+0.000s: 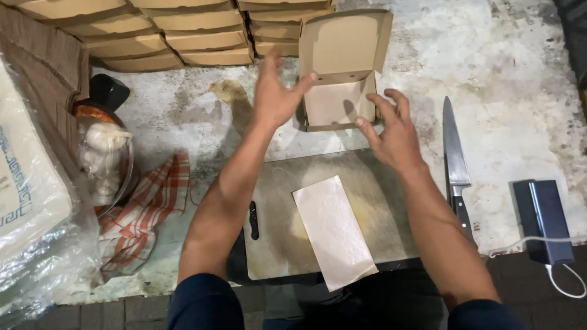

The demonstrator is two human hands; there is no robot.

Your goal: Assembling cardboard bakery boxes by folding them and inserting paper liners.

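Both hands open, holding nothing: left hand (276, 91) & right hand (391, 131) flank open box (342, 73); paper (333, 229) on board (275, 244) below.

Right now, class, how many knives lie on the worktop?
1. The knife lies on the stained worktop, right of the right hand and cutting board, blade pointing away. Others may be hidden.

Before my two hands: one open box (340, 73), one paper sheet (334, 231), one knife (455, 165), one cutting board (278, 235), one checked cloth (143, 214).
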